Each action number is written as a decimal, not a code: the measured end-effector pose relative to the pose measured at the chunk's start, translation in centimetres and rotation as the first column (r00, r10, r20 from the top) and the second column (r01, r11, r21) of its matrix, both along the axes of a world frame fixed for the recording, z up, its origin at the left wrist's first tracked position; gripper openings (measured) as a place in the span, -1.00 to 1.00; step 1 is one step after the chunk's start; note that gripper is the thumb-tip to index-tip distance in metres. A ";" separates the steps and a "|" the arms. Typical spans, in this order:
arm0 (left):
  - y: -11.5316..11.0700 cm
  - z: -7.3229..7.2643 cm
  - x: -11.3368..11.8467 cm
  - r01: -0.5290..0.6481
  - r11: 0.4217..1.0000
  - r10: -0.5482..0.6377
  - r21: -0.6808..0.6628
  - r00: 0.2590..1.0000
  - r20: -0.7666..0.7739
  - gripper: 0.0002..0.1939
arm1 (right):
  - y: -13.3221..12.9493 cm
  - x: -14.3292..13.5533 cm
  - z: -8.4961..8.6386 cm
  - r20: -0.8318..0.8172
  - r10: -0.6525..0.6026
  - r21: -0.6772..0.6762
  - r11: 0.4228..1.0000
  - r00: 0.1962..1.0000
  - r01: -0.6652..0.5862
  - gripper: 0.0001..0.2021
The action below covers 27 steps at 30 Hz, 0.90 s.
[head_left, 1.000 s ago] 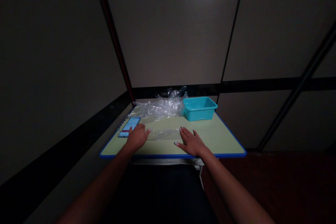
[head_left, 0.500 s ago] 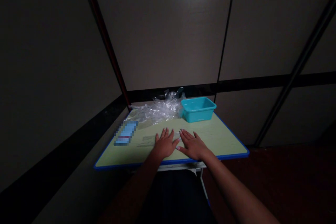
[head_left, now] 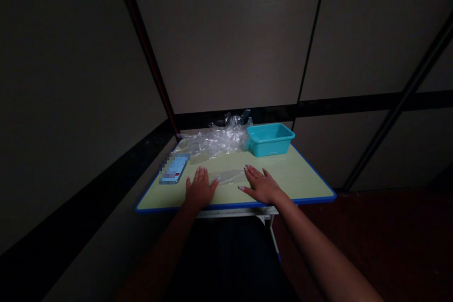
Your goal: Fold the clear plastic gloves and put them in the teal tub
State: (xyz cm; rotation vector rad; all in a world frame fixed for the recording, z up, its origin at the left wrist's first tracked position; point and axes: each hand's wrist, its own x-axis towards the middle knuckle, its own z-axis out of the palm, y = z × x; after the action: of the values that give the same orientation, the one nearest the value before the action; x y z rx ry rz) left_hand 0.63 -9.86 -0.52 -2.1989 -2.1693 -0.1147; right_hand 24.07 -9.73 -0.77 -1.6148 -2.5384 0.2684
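Clear plastic film (head_left: pixel 231 177), thin, faintly shiny, flat on the table (head_left: pixel 297 179), between hands (head_left: pixel 200 192) (head_left: pixel 261 186) spread palm-down.

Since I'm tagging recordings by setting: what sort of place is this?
Probably a dim indoor room's corner; its wider use isn't clear. It shows a pale yellow-green, blue-edged rectangular desk, a grey-brown panelled wall and a dark red floor.
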 end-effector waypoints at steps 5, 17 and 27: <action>-0.2 0.6 5.7 0.248 0.961 -0.255 0.123 0.966 0.045 -0.31 | 0.1 0.0 -0.1 0.007 -0.006 -0.001 1.000 1.000 0.006 -0.18; 2.0 -1.1 3.2 0.159 0.987 -0.157 -0.006 0.981 0.115 -0.29 | -0.1 0.0 0.3 0.066 -0.009 -0.012 1.000 0.998 0.010 -0.17; 0.8 -0.9 -2.7 0.075 0.994 -0.078 0.083 0.997 0.022 -0.35 | -0.4 0.1 0.6 0.053 0.003 -0.015 1.000 0.999 -0.002 -0.19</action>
State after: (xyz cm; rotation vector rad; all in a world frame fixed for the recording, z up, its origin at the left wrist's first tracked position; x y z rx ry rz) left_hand -2.10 -9.09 -1.42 -2.2476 -2.0538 -0.2313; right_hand 24.16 -10.12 -0.13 -1.6453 -2.5840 0.2477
